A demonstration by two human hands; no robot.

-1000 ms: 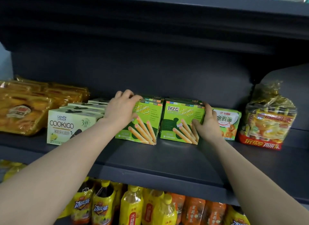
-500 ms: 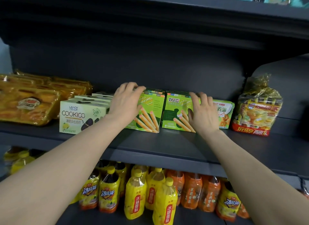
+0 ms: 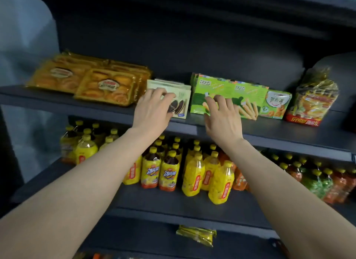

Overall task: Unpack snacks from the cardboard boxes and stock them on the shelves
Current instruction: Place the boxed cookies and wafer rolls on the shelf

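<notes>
Two bright green biscuit-stick boxes (image 3: 248, 93) stand side by side on the dark upper shelf (image 3: 269, 129). Left of them stands a row of pale green cookie boxes (image 3: 182, 96). My left hand (image 3: 154, 110) lies against the front of the foremost cookie box, fingers loosely bent over it. My right hand (image 3: 223, 122) is spread in front of the left green box, fingertips touching its face. Neither hand holds anything. No cardboard box is in view.
Orange pastry trays (image 3: 104, 87) fill the shelf's left end. A small green-and-white box (image 3: 275, 104) and a bagged snack pack (image 3: 314, 102) sit at the right. Yellow and orange drink bottles (image 3: 194, 174) crowd the shelf below. A yellow packet (image 3: 196, 234) lies on the lowest shelf.
My left hand left the left green box and moved onto the cookie box. My right hand slid from the right green box to the left one. The view pulled back and down.
</notes>
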